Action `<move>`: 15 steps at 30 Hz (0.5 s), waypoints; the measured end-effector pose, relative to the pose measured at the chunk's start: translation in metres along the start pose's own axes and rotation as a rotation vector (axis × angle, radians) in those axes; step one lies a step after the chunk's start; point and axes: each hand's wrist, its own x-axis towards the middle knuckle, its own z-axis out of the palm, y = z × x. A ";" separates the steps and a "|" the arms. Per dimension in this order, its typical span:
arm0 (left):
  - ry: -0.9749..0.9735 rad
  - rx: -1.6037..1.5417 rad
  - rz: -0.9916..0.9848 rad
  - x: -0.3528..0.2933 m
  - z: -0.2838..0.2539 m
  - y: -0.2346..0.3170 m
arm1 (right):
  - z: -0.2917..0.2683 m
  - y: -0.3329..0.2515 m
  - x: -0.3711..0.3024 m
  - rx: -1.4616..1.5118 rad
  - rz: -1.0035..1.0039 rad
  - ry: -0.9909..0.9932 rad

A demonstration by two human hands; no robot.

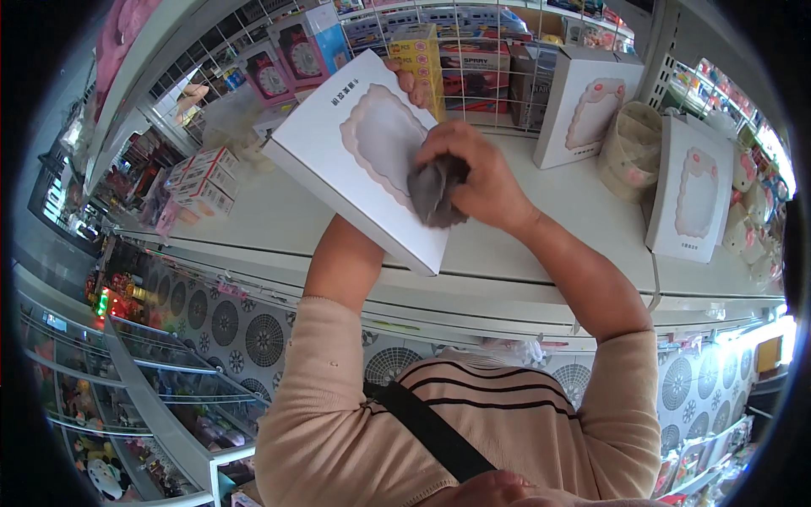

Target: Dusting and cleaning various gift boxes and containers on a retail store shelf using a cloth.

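The held white box (372, 156), its front printed with a pale scalloped frame, sits tilted over the shelf (498, 249) just past 11 o'clock from the middle of the view; whether it touches the shelf is hard to tell. The left hand (410, 87) has hold of it from behind, fingers curled over the edge towards 1 o'clock; how far the palm opens behind the card is hidden. The right hand (488, 176) is closed round a crumpled grey cloth (434, 196), bunched between bent fingers and thumb at the 4 o'clock side of the box's front. Wiping looks under way rather than complete: the cloth is at the box, and the box is in hand, not set down. Which parts of its front have been gone over does not show. From this box, a similar upright box (583, 106) stands between 2 and 3 o'clock, and a second, leaning box (690, 190) at 3 o'clock, beyond a pale round container (631, 152); neither is being handled, and whether they are already wiped cannot be told.
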 end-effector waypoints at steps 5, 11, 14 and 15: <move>-0.163 -1.259 -0.458 -0.001 0.009 0.025 | 0.001 -0.025 -0.001 0.089 -0.183 -0.038; -0.239 -1.387 -0.506 -0.008 0.006 0.064 | -0.006 -0.017 0.005 -0.051 -0.162 0.198; -0.182 -1.038 -0.464 -0.004 0.004 0.060 | -0.005 0.002 0.011 -0.126 -0.153 0.267; -0.104 -0.667 -0.401 -0.003 0.008 0.056 | -0.005 0.006 0.010 -0.127 -0.107 0.259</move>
